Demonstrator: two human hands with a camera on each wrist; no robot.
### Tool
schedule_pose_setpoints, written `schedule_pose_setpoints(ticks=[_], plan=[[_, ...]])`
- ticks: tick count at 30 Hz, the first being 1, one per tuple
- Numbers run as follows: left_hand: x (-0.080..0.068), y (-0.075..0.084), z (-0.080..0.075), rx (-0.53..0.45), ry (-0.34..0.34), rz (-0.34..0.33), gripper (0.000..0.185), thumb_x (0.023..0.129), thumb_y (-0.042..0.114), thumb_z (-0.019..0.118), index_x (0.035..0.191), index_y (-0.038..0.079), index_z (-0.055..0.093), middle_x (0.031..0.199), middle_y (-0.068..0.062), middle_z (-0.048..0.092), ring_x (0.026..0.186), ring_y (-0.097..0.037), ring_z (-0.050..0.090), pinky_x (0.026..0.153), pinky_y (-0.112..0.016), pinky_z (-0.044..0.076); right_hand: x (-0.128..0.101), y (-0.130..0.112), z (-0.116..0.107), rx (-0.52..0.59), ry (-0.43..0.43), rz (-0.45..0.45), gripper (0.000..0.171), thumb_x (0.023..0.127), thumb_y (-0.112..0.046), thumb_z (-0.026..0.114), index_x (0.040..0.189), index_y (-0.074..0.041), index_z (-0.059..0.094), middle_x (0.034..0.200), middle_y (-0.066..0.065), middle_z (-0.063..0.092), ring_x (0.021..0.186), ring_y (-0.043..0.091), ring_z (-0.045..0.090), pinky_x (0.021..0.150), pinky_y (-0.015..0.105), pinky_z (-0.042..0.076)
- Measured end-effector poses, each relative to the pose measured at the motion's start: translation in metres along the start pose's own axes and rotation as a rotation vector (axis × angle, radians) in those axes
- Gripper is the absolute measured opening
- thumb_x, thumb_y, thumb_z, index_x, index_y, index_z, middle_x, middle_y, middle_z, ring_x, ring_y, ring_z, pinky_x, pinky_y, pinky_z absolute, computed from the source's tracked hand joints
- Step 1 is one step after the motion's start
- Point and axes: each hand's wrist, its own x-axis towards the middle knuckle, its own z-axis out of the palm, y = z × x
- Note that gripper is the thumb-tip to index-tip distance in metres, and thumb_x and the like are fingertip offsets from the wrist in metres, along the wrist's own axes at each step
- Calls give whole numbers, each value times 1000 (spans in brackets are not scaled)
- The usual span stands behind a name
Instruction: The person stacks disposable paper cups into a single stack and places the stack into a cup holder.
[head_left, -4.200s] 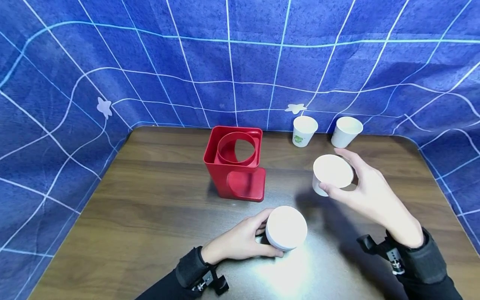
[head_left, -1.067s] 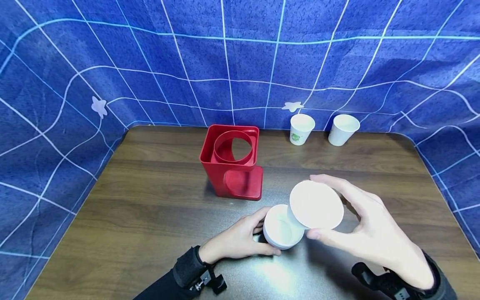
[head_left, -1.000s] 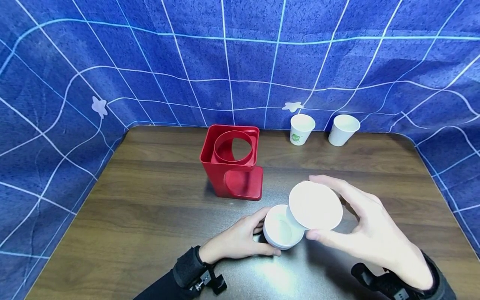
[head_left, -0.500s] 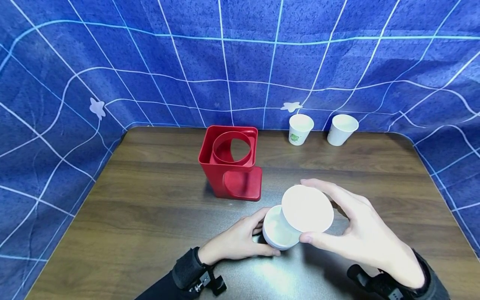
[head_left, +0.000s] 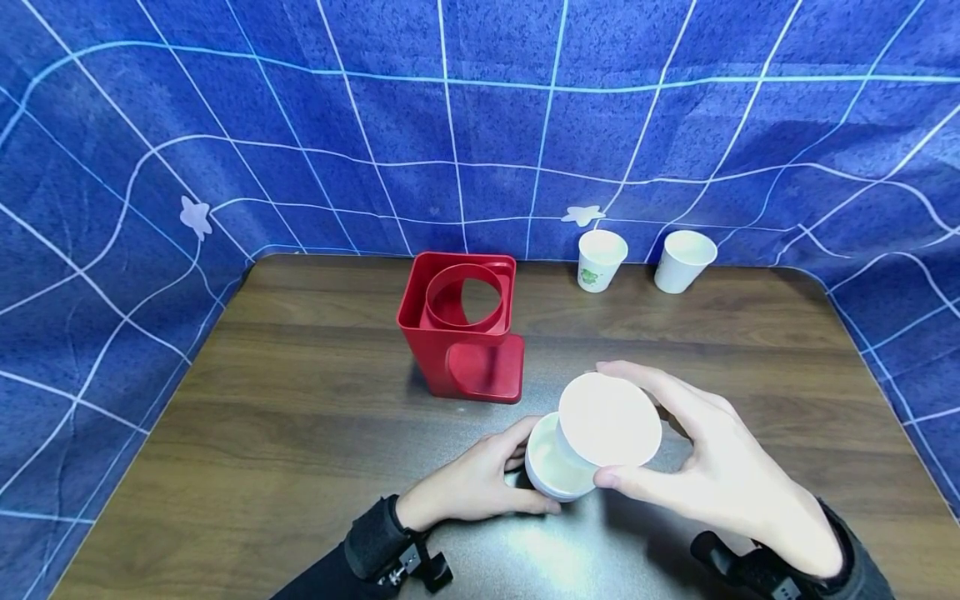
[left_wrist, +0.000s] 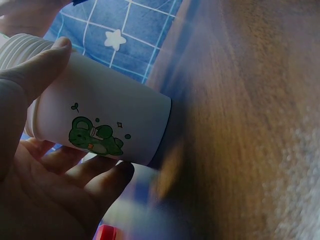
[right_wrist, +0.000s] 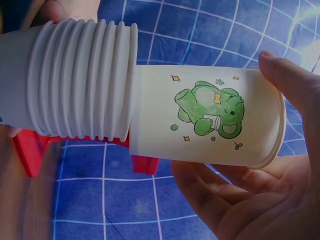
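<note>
My left hand (head_left: pixel 483 475) grips a nested stack of white paper cups (head_left: pixel 551 458) upright on the table, fingers and thumb around its side. A green cartoon bear shows on the stack's lowest cup in the left wrist view. My right hand (head_left: pixel 708 462) pinches a single paper cup (head_left: pixel 611 421) near its rim, thumb and fingers on opposite sides. In the right wrist view, this cup's printed bear faces the camera, and its base meets the rim of the top cup in the stack (right_wrist: pixel 82 80). The single cup overlaps the right part of the stack's mouth in the head view.
A red plastic stand (head_left: pixel 461 333) with a round ring inside its square top stands behind my left hand. Two white paper cups, a left one (head_left: pixel 600 262) and a right one (head_left: pixel 684 262), stand upright along the back edge. A blue cloth (head_left: pixel 375 125) hangs behind the wooden table (head_left: pixel 262 417).
My right hand has brought its cup leftward and toward me, over the stack; during the last second it slides slightly further left. My left hand stays around the stack.
</note>
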Motion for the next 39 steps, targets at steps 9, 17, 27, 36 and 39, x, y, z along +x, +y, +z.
schedule_pose_setpoints(ticks=[9, 17, 27, 36, 39], plan=[[0, 0, -1, -1, -1, -10, 83, 83, 19, 88, 151, 23, 41, 142, 4, 59, 129, -7, 59, 111, -25, 47, -1, -1, 3, 22, -17, -3, 91, 65, -18, 99, 145, -13, 56, 133, -1, 67, 116, 4, 64, 98, 12, 51], [-1, 0, 0, 8, 2, -3, 79, 84, 19, 88, 149, 23, 43, 141, 4, 60, 129, -7, 60, 112, -26, 47, -2, -2, 7, 30, -66, 35, 90, 70, -26, 97, 148, -18, 53, 134, -1, 67, 114, 6, 64, 95, 11, 51], [-1, -1, 0, 17, 8, 1, 80, 83, 20, 88, 149, 24, 43, 143, 5, 59, 131, -7, 58, 113, -26, 46, -1, 0, 11, -49, -100, 23, 85, 75, -36, 94, 147, -20, 54, 136, -4, 66, 117, 7, 64, 96, 15, 51], [0, 0, 0, 8, 6, -9, 82, 83, 20, 88, 151, 25, 41, 145, 4, 57, 133, -7, 57, 112, -25, 46, 1, 5, 14, -70, -118, 35, 80, 76, -36, 93, 145, -21, 56, 134, -6, 67, 114, 8, 66, 93, 23, 56], [0, 0, 0, 7, 4, -15, 83, 84, 21, 88, 151, 26, 40, 145, 5, 57, 133, -7, 57, 112, -24, 46, 2, 6, 15, -78, -121, 33, 78, 76, -36, 92, 144, -22, 57, 133, -6, 68, 114, 9, 66, 91, 27, 58]])
